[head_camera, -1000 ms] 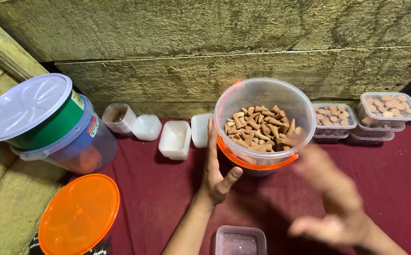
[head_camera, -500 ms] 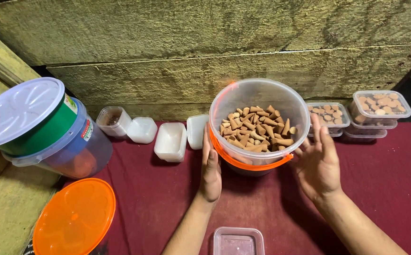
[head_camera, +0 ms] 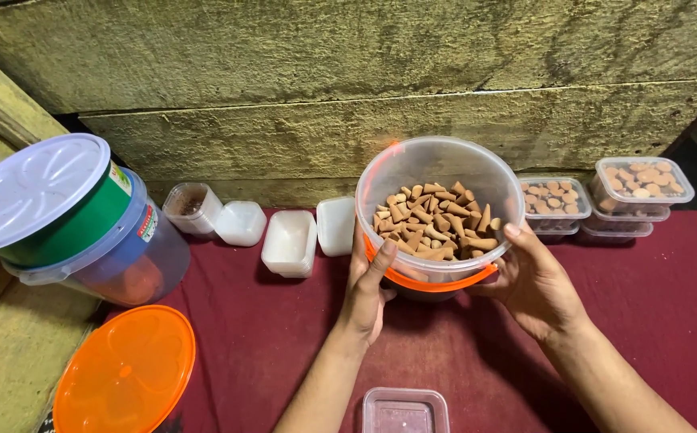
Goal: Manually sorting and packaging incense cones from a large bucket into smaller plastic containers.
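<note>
Gripping the clear bucket (head_camera: pixel 440 172) of brown cones (head_camera: pixel 436 220) with left hand (head_camera: pixel 367 293) and right hand (head_camera: pixel 534 285) fingers closed on its sides, best kept level

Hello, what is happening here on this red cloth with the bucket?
A person grips a clear plastic bucket of brown cone-shaped pieces with both bare hands: left hand on its left side, right hand on its right. It stands on the red cloth. An orange lid lies off to the left, small filled boxes to the right.
</note>
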